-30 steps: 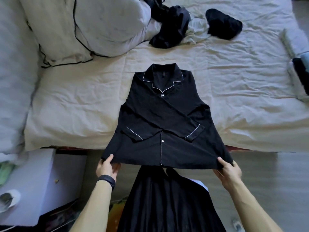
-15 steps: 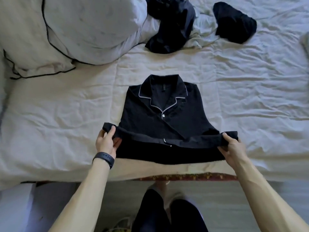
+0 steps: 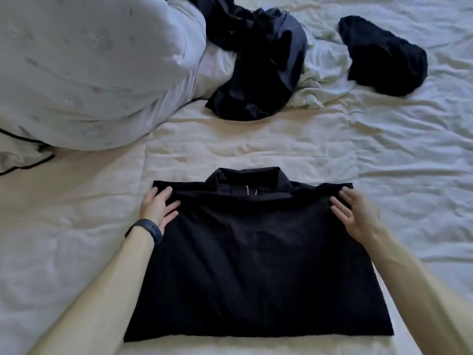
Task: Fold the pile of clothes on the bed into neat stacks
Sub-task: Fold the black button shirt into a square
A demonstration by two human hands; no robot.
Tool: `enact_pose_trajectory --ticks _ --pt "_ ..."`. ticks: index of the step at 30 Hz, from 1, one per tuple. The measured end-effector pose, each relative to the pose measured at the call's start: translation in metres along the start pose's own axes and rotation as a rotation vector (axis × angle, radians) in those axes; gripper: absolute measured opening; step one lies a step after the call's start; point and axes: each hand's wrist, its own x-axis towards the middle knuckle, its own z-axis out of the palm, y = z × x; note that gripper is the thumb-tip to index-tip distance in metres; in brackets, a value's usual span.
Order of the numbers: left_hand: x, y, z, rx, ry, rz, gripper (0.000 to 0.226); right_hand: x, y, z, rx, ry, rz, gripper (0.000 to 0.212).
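Note:
A black pyjama shirt lies on the bed, folded in half with its hem brought up to the collar, which peeks out at the top. My left hand rests on the shirt's top left corner, fingers spread flat. At the top right corner my right hand touches the fabric edge with straight fingers. Farther back lie a crumpled dark garment, a pale green garment beside it, and a small black bundle.
A large white pillow with black piping fills the back left. The wrinkled white sheet covers the bed all around the shirt.
Both hands carried the shirt's hem from the bed edge up over the body to the collar and laid it down. Their grip on the hem has loosened into flat fingers.

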Motion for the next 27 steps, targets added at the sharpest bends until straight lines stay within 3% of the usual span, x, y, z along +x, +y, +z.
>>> enact_pose_trajectory --ticks 2,6,9,11,13,15,18,23,25,27 --pt "0.004 -0.004 0.0 0.249 0.082 0.11 0.059 0.006 0.002 -0.003 -0.225 0.016 -0.054 0.045" --pt "0.012 -0.005 -0.017 0.824 0.274 0.31 0.062 0.015 0.011 -0.018 -0.874 0.254 -0.33 0.066" --pt "0.023 0.003 -0.023 1.126 0.212 0.373 0.069 0.026 0.007 -0.014 -0.972 0.255 -0.366 0.082" --pt "0.033 0.006 -0.02 1.101 0.229 0.353 0.069 0.036 0.002 -0.009 -0.874 0.252 -0.284 0.081" --pt "0.04 0.01 -0.017 0.88 0.265 0.264 0.066 0.042 -0.006 -0.004 -0.747 0.236 -0.173 0.067" --pt "0.046 0.016 -0.017 0.741 0.248 0.159 0.05 0.048 -0.011 -0.002 -0.665 0.159 -0.141 0.043" --pt "0.049 0.018 -0.02 0.719 0.209 0.23 0.018 0.048 -0.017 -0.001 -0.611 0.071 -0.269 0.002" --pt "0.041 0.028 -0.025 0.397 0.303 0.46 0.007 0.043 -0.031 -0.001 -0.496 0.023 -0.501 0.014" --pt "0.047 0.032 -0.024 0.41 0.32 0.47 0.003 0.047 -0.033 0.003 -0.483 0.035 -0.559 0.011" --pt "0.056 0.03 -0.02 0.527 0.283 0.418 0.018 0.055 -0.029 0.009 -0.525 0.044 -0.544 0.006"
